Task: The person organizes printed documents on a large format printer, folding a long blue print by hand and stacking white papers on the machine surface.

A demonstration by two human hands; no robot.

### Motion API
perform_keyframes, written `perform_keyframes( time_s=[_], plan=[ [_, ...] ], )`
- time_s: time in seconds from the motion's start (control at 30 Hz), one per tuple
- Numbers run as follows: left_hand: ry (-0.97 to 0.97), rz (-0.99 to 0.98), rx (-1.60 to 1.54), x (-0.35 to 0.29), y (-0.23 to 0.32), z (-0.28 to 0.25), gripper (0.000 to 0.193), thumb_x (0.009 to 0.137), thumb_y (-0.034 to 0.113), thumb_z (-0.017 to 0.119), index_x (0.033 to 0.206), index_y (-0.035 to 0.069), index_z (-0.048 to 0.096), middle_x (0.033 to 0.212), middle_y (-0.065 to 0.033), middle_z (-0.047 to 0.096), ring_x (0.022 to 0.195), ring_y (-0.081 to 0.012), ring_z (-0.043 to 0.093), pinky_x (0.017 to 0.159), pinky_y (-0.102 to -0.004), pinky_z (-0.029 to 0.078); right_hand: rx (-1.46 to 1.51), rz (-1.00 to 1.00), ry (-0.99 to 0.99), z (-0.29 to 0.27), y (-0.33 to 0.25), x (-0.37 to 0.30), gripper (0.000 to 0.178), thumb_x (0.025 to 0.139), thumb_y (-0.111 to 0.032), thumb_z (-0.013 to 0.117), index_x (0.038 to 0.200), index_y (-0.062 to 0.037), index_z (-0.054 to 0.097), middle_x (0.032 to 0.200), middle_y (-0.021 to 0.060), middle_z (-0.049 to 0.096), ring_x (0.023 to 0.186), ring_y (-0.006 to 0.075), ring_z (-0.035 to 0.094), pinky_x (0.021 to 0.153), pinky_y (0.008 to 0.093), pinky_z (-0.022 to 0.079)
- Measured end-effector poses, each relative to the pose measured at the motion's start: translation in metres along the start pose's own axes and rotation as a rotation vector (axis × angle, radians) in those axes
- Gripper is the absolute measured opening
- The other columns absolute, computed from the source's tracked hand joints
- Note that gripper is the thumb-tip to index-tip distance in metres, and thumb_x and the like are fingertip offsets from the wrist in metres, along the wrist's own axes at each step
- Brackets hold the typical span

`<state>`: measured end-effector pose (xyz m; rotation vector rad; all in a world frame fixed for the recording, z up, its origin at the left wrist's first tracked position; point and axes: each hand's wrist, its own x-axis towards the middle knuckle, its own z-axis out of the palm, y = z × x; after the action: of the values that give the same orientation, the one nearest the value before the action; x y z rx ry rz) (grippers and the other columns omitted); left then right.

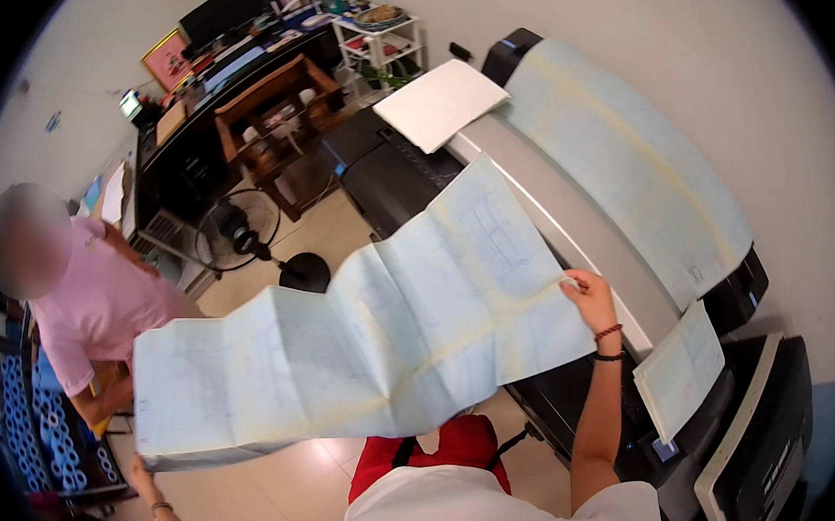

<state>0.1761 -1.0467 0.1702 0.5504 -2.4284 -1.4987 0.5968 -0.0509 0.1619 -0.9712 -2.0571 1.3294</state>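
A long, pale blue drawing sheet (pixel 333 361) with fold creases and yellowish bands stretches across in front of me. My right hand (pixel 589 300) pinches its right edge, above the front of a wide-format machine (pixel 574 233). At the lower left, my left hand (pixel 143 481) grips the sheet's near left corner, its fingers partly hidden by the paper. Another similar sheet (pixel 628 159) lies over the machine's top and back. Beside my right wrist, a folded stack of drawings (pixel 683 371) rests on the machine's right end.
White papers (pixel 441 104) lie on the machine's left part. A person in a pink shirt (pixel 110 297) stands at left, near racked blue rolls (pixel 39 418). A floor fan (pixel 245 234), wooden chair (pixel 277 130) and desk with a monitor (pixel 222 13) stand beyond. A dark, pale-edged machine (pixel 758 439) sits at right.
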Motion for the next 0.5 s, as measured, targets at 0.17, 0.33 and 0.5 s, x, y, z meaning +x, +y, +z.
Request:
perform_keyframes(
  time_s=[0.17, 0.33, 0.5],
  plan=[
    [-0.174, 0.108, 0.643, -0.074, -0.077, 0.043, 0.030, 0.092, 0.026, 0.059, 0.107, 0.000, 0.064, 0.084, -0.0098, 0.065, 0.077, -0.0201, 0.061, 0.066, -0.0316, 0.049, -0.160, -0.091, -0.097, 0.001, -0.070, 0.000, 0.018, 0.081, -0.009, 0.068, 0.097, 0.0004, 0.067, 0.064, 0.0016, 0.052, 0.058, 0.0080, 0.041, 0.053, 0.0261, 0.035],
    [-0.437, 0.168, 0.450, -0.096, -0.051, 0.152, 0.054, 0.090, 0.019, 0.061, 0.136, 0.000, 0.042, 0.129, -0.0220, 0.053, 0.110, -0.0291, 0.057, 0.089, -0.0365, 0.048, -0.306, -0.206, -0.177, 0.039, -0.157, -0.024, 0.017, 0.082, -0.009, 0.066, 0.096, 0.0002, 0.066, 0.064, 0.0083, 0.055, 0.055, 0.0131, 0.041, 0.053, 0.0278, 0.036],
    [-0.756, 0.463, 0.198, -0.118, 0.068, 0.278, 0.059, 0.089, 0.016, 0.063, 0.141, 0.005, 0.037, 0.135, -0.0199, 0.048, 0.118, -0.0296, 0.052, 0.094, -0.0376, 0.046, -0.362, -0.457, -0.150, 0.093, -0.218, -0.047, 0.015, 0.084, -0.009, 0.063, 0.096, -0.0007, 0.066, 0.078, 0.0135, 0.064, 0.059, 0.0204, 0.052, 0.059, 0.0298, 0.043]
  ],
)
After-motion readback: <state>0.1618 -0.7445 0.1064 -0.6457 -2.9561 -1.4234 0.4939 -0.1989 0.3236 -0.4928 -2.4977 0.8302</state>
